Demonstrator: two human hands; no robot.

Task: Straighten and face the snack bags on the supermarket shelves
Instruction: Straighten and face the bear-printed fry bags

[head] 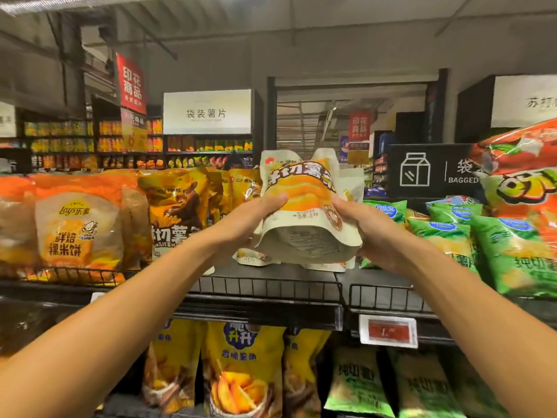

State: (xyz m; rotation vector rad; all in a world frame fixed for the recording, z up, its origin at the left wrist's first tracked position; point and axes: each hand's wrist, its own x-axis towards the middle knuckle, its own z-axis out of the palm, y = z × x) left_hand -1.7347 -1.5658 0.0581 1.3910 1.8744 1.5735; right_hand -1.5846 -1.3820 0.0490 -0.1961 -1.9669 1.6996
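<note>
From the head view, both hands meet on one cream-and-orange snack bag (304,206), lifted clear above the top shelf (271,274). The left hand (241,224) grips the bag's left edge, thumb laid across its front and fingers curled behind. The right hand (369,233) grips the right edge the same way, thumb on the front near a round brown seal. The bag tilts back, its bottom gusset turned toward the camera and its printed face upward.

Directly beneath the grip, more cream bags (259,256) lie flat on the shelf behind the wire front rail (265,289). Left of the grip stand yellow-brown bear bags (174,212), and further left orange Lay's bags (75,230). Right of the grip sit green bags (446,236), with an orange-and-green bag (524,182) above them. Below the grip, on the lower shelf, hang yellow bags (241,366) and a red price tag (388,330).
</note>
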